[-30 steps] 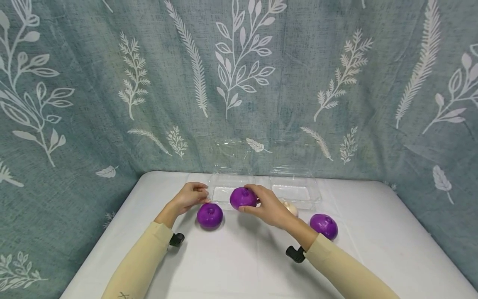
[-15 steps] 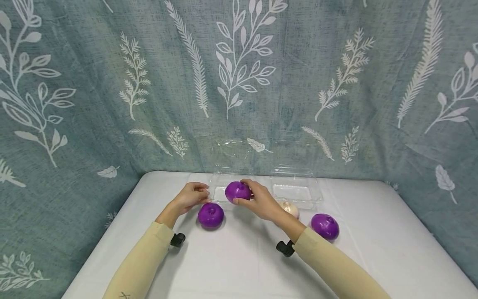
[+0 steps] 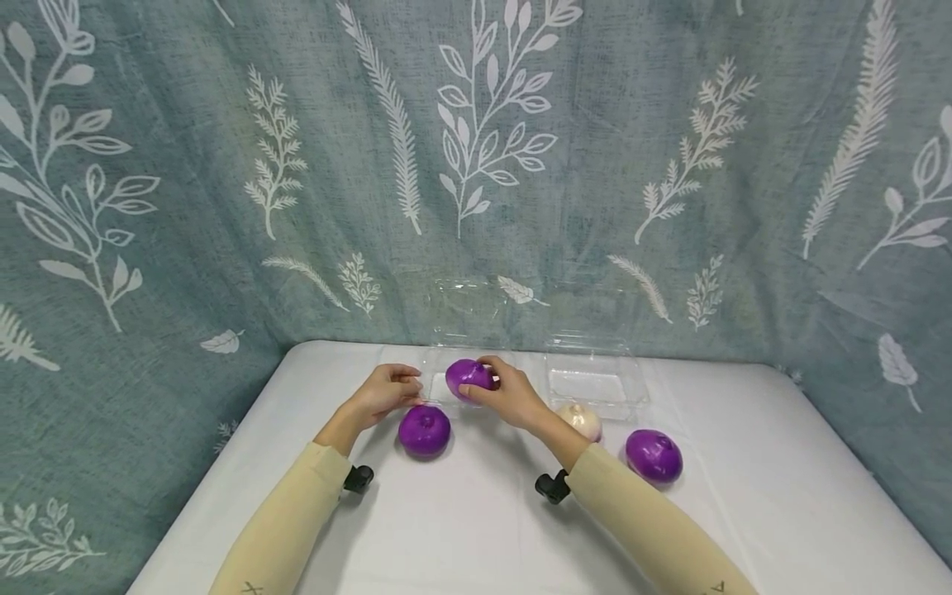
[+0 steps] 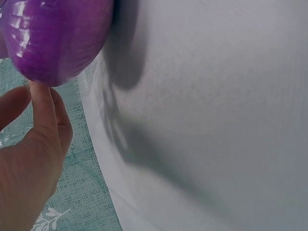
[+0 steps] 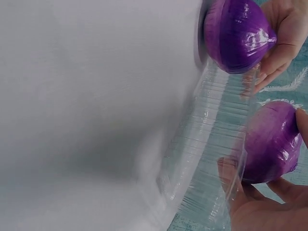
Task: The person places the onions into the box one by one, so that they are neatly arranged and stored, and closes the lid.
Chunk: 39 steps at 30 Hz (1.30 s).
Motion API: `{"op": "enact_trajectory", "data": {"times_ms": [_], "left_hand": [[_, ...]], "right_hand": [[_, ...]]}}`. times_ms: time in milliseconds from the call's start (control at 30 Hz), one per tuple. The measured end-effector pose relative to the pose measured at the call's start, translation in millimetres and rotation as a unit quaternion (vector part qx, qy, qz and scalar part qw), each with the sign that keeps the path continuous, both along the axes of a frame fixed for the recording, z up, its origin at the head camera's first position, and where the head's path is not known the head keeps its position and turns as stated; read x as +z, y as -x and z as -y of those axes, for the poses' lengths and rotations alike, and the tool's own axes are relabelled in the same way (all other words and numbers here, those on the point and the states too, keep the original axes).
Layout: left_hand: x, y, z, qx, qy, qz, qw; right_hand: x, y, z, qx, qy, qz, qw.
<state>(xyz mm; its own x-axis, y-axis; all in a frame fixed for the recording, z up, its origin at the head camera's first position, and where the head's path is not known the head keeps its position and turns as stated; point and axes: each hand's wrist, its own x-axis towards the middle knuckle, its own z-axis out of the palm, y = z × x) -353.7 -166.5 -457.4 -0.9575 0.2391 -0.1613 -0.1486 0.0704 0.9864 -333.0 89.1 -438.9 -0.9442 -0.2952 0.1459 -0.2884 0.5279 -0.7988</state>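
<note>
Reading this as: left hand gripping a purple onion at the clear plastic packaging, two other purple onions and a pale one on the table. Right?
Wrong hand: the head view shows the right hand gripping the purple onion. The rest stands: clear plastic packaging, left purple onion, right purple onion and pale onion on the table.

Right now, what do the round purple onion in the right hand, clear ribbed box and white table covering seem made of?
Round purple onion in the right hand: smooth, glossy; bright highlights fit real skin or moulded plastic, can't tell.
Clear ribbed box: likely thin plastic, shiny; see-through wall with sharp glints.
White table covering: matte, probably fabric; fine texture, faint creases.
</note>
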Motion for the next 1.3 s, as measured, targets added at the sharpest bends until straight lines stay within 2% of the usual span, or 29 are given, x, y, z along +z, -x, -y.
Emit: {"op": "enact_trajectory", "data": {"times_ms": [267,600,767,1033,1300], "left_hand": [[4.5,-0.1,-0.2,-0.001,0.007,-0.008,0.9999],[3.3,0.1,0.4,0.002,0.005,0.005,1.0000],[1.5,-0.5,0.1,0.005,0.001,0.010,0.9999],[-1.2,-0.7,0.8,0.009,-0.005,0.009,0.9999],[2.1,-2.6,-0.2,0.005,-0.004,0.013,0.9999]], "right_hand": [[-1.6,15.4,12.1,0.019,-0.003,0.000,0.9998],[-10.9,32.7,26.9,0.042,-0.043,-0.039,0.9975],[-14.2,36.3,30.9,0.043,-0.059,-0.045,0.9963],[-18.1,40.9,36.7,0.038,-0.085,-0.031,0.9952],[-18.7,41.8,39.3,0.037,-0.096,-0.017,0.9945]]}}
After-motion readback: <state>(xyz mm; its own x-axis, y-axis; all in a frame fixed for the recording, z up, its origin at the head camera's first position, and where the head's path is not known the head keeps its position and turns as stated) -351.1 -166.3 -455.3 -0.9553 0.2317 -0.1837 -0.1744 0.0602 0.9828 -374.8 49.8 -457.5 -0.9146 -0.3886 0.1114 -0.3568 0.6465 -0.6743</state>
